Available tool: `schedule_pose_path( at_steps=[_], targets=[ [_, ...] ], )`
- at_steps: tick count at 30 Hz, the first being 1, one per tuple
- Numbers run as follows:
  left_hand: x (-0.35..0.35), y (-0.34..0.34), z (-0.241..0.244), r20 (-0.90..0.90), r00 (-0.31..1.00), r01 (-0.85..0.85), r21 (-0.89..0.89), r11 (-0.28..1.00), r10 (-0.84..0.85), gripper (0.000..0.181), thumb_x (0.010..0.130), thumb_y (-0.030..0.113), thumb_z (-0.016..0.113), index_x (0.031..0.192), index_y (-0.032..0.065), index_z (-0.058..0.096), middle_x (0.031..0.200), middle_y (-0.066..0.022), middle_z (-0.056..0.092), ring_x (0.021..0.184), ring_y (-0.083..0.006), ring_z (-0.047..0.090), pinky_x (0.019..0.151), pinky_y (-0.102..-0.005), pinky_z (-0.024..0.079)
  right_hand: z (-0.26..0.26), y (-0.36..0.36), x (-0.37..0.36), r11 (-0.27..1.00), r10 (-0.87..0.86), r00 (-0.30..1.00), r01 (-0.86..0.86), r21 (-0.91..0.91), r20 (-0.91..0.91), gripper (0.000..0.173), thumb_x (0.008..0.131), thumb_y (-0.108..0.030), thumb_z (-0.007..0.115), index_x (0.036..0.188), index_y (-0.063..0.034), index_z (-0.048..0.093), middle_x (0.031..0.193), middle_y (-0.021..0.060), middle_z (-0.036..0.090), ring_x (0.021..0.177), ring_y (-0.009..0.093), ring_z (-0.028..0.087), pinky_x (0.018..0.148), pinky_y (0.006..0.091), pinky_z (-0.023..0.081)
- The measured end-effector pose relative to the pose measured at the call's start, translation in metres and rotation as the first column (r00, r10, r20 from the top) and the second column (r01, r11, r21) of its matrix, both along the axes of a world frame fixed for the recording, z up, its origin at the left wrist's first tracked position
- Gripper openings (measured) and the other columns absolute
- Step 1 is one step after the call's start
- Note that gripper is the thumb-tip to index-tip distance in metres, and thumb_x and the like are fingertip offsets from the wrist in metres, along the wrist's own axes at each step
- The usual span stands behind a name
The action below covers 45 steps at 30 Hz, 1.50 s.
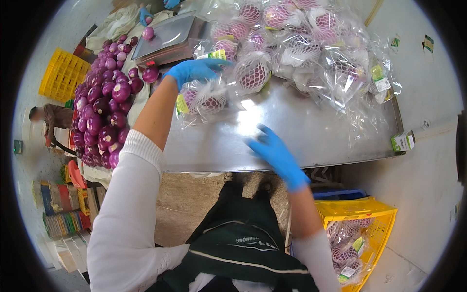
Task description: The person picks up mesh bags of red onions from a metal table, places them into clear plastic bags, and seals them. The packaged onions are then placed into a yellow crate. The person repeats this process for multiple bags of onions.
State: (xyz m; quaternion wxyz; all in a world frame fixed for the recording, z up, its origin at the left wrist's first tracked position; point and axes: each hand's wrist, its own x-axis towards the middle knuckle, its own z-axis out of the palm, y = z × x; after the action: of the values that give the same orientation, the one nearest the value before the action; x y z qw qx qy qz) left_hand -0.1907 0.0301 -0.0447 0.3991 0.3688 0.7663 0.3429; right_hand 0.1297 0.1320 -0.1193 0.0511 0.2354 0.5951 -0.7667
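My left hand [195, 71], in a blue glove, is over the steel table [233, 146], its fingers stretched toward the bagged onions; whether it grips anything cannot be told. Just below it lies a netted, bagged pair of red onions [204, 100] with a yellow-green label. A netted onion bag [252, 75] sits right of its fingertips. My right hand [279, 157], also gloved in blue and slightly blurred, hovers above the table's front edge with fingers apart and nothing in it. Many clear plastic bags of netted onions [299, 51] are heaped at the table's back.
Loose red onions [105, 98] are piled at the left. A weighing scale [164, 36] stands at the back, with another person's gloved hand [146, 16] beyond it. A yellow crate [355, 208] of bagged onions is low right; a small box [402, 141] sits at the table's right corner.
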Motion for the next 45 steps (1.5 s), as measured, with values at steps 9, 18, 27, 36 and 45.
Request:
schedule_pose_path(
  at_steps=[9,18,27,36,45],
  targets=[
    [-0.036,-0.084,0.029,0.097,0.891,-0.441,0.411,0.798,0.443,0.026,0.091,0.013,0.052,0.112,0.0011,0.062,0.100,-0.0035,0.064,0.085,-0.0111,0.058,0.076,-0.0246,0.047,0.063,0.002,-0.138,0.971,-0.210,0.871,0.134,-0.197,-0.444,0.028,0.095,-0.021,0.051,0.112,-0.0006,0.059,0.102,0.0106,0.066,0.080,0.022,0.068,0.069,0.0308,0.055],
    [0.102,-0.198,-0.026,0.740,0.593,-0.724,0.318,0.612,0.318,0.019,0.090,0.016,0.050,0.100,0.0015,0.056,0.080,-0.0125,0.065,0.069,-0.0193,0.064,0.064,-0.0315,0.055,0.053,-0.030,-0.045,0.992,-0.059,0.912,0.101,0.082,-0.406,0.029,0.088,-0.007,0.054,0.114,0.0004,0.063,0.107,0.0077,0.064,0.094,0.014,0.060,0.083,0.0265,0.048],
    [0.227,-0.267,-0.090,0.603,0.633,-0.617,0.013,0.787,0.486,0.027,0.089,0.029,0.058,0.104,0.0067,0.053,0.091,-0.0090,0.061,0.077,-0.0204,0.065,0.064,-0.0291,0.054,-0.015,-0.131,0.064,0.832,-0.507,0.852,0.444,-0.333,-0.131,0.038,0.086,-0.005,0.057,0.123,0.0022,0.054,0.113,0.0123,0.061,0.100,0.018,0.060,0.086,0.0301,0.048],
    [0.207,-0.282,-0.080,0.637,0.568,-0.556,-0.169,0.814,0.521,0.027,0.087,0.019,0.059,0.109,0.0047,0.052,0.098,-0.0128,0.062,0.075,-0.0230,0.066,0.061,-0.0266,0.053,-0.004,-0.168,0.100,0.936,-0.344,0.924,0.350,-0.012,0.169,0.026,0.086,-0.007,0.060,0.109,0.0036,0.059,0.086,0.0100,0.067,0.068,0.015,0.064,0.060,0.0238,0.049],
    [0.197,-0.319,-0.073,0.689,0.545,-0.516,-0.173,0.839,0.478,0.038,0.086,0.015,0.061,0.120,0.0010,0.052,0.091,-0.0073,0.066,0.079,-0.0147,0.066,0.066,-0.0250,0.052,-0.008,-0.163,0.107,0.825,-0.442,0.897,0.403,0.396,0.006,0.025,0.085,-0.004,0.059,0.110,-0.0009,0.061,0.087,0.0105,0.066,0.074,0.017,0.063,0.067,0.0287,0.051]
  ],
)
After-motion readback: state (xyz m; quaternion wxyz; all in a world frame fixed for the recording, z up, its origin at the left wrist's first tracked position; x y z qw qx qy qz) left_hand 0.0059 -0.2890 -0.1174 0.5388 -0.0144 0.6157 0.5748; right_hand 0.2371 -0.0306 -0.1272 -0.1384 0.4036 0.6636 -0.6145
